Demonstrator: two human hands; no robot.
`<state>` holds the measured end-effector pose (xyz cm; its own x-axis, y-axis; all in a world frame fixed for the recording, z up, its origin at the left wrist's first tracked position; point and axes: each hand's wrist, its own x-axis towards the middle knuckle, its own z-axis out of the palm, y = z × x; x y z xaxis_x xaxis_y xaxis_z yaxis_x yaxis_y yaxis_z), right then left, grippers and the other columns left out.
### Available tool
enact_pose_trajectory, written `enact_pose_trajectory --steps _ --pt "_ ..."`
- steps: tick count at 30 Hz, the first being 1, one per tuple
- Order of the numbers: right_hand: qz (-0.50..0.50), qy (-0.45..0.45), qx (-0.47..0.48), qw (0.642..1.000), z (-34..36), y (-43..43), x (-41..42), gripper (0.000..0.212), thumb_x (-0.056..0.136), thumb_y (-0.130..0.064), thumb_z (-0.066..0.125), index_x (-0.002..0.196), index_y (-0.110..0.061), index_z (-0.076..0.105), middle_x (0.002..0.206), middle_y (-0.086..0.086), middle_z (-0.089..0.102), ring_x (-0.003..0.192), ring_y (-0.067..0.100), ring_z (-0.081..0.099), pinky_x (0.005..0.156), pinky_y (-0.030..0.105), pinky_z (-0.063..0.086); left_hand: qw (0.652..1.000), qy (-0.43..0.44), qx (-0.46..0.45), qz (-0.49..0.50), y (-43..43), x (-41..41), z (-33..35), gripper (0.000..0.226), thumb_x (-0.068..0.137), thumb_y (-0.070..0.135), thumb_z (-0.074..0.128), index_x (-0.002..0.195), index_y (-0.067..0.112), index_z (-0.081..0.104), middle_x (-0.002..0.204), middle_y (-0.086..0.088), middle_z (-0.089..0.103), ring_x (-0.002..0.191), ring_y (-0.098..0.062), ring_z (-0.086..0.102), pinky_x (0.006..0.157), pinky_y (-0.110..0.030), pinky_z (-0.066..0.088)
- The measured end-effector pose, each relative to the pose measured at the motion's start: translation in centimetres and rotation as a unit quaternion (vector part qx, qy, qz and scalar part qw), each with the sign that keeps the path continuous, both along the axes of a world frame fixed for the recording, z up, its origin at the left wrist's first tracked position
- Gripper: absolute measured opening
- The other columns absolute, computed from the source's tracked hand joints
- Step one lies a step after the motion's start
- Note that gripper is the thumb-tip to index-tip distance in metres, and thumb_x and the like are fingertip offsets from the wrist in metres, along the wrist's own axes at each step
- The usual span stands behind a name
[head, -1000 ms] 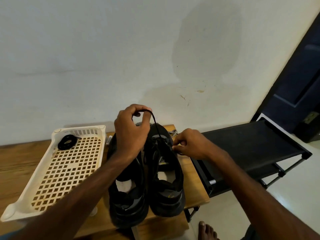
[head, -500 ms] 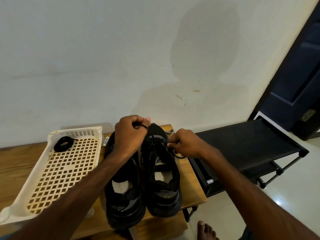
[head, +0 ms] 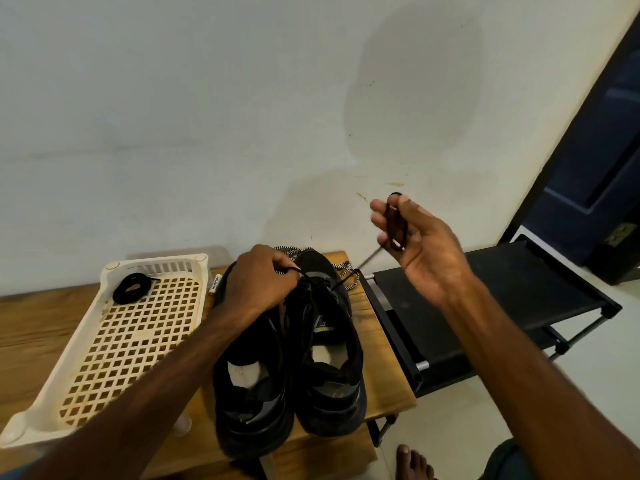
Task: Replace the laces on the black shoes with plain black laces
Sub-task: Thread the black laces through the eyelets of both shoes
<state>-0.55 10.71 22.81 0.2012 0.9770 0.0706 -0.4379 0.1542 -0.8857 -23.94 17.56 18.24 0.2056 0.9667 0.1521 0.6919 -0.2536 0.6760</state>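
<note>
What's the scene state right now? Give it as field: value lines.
shoes: pair of black lace-up shoes, side by side on wooden table
left hand: pinches plain black lace at the right shoe's eyelets
right hand: raised, fingers hold the same lace
tray: cream plastic lattice tray holds coiled black lace
old lace: black-and-white patterned lace behind shoes

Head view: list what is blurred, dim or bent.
Head view: the right hand and the black lace it holds are motion-smeared; head view: the shoes sit sharper in dim, soft light; head view: the wide lens leans the door frame.
</note>
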Motion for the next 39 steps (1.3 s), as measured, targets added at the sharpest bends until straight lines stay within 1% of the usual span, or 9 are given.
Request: enact_pose_trajectory --steps 2,5,8,13,17,22,28,33,39 --pt "-0.020 -0.257 -0.069 0.964 -0.9 0.0 -0.5 0.021 0.097 -0.030 0.068 0.107 -0.014 0.076 0.104 0.004 0.079 0.071 0.010 0.062 0.060 0.021 0.051 0.999 -0.028 0.021 0.003 0.3 -0.5 0.6 0.007 0.081 0.024 0.083 0.085 0.030 0.081 0.079 0.014 0.075 0.076 0.002 0.069 0.076 -0.022 0.055" --pt "0.036 -0.674 -0.111 0.729 -2.9 0.6 -2.0 0.015 0.095 -0.033 0.071 0.099 -0.024 0.082 0.091 -0.003 0.078 0.071 0.009 0.064 0.067 0.028 0.055 0.988 -0.146 -0.010 -0.041 0.0 -0.5 1.4 0.013 0.079 0.018 0.086 0.086 0.026 0.080 0.075 0.011 0.077 0.069 -0.002 0.074 0.071 -0.019 0.059" --pt "0.074 -0.745 -0.136 0.649 -3.6 1.0 -3.5 0.014 0.095 -0.033 0.071 0.101 -0.025 0.081 0.089 -0.005 0.073 0.082 0.015 0.067 0.072 0.032 0.056 0.983 -0.169 0.010 -0.075 -0.7 0.6 1.4 0.012 0.080 0.017 0.086 0.088 0.024 0.080 0.081 0.011 0.078 0.074 -0.002 0.074 0.072 -0.014 0.058" --pt "0.029 -0.678 -0.076 0.731 -2.3 1.2 -2.8 0.020 0.100 -0.026 0.064 0.093 -0.016 0.079 0.080 0.002 0.072 0.075 0.020 0.066 0.071 0.041 0.054 0.982 -0.155 0.020 -0.101 -1.2 1.7 0.3 0.013 0.085 0.011 0.081 0.096 0.018 0.081 0.090 0.012 0.077 0.081 0.005 0.071 0.075 -0.008 0.054" --pt "-0.047 -0.583 -0.009 0.811 -1.2 0.5 -1.1 0.021 0.104 -0.025 0.059 0.099 -0.019 0.079 0.080 -0.010 0.071 0.075 -0.004 0.063 0.067 0.016 0.043 0.982 -0.139 -0.011 -0.127 -1.3 1.8 -0.5 0.028 0.084 0.005 0.080 0.109 0.016 0.077 0.099 0.008 0.077 0.086 0.003 0.072 0.080 -0.012 0.056" --pt "-0.114 -0.428 0.021 0.896 -0.7 0.2 -0.3 0.024 0.105 -0.029 0.057 0.092 -0.027 0.076 0.083 -0.006 0.074 0.070 0.022 0.056 0.059 0.015 0.043 0.986 -0.065 0.007 -0.152 -1.9 1.8 -1.6 0.051 0.074 0.012 0.089 0.121 0.020 0.070 0.117 0.008 0.066 0.101 -0.004 0.066 0.087 -0.021 0.059" --pt "-0.080 -0.474 -0.026 0.876 -0.6 -0.1 0.2 0.032 0.107 -0.029 0.050 0.093 -0.018 0.077 0.086 -0.007 0.076 0.090 0.004 0.070 0.081 0.019 0.051 0.994 -0.018 0.058 -0.096 -1.9 1.4 -2.3 0.050 0.074 0.026 0.090 0.119 0.022 0.069 0.124 0.004 0.058 0.112 -0.010 0.057 0.087 -0.019 0.055" --pt "0.058 -0.723 -0.203 0.658 -1.9 -0.6 0.3 0.041 0.109 -0.037 0.044 0.095 -0.009 0.071 0.087 0.005 0.069 0.080 0.019 0.063 0.082 0.037 0.054 0.995 0.051 0.083 -0.019 -3.4 1.1 -2.1 0.052 0.079 0.046 0.082 0.121 0.022 0.064 0.114 0.007 0.064 0.099 -0.010 0.063 0.085 -0.024 0.051" --pt "-0.044 -0.562 -0.059 0.824 -1.0 -0.3 -1.4 0.031 0.108 -0.027 0.049 0.106 -0.011 0.075 0.077 -0.001 0.075 0.068 0.012 0.072 0.071 0.025 0.055 0.993 0.069 0.093 0.004 -4.7 1.5 -0.2 0.009 0.087 0.030 0.075 0.093 0.023 0.074 0.082 0.010 0.071 0.073 -0.005 0.068 0.071 -0.024 0.060"
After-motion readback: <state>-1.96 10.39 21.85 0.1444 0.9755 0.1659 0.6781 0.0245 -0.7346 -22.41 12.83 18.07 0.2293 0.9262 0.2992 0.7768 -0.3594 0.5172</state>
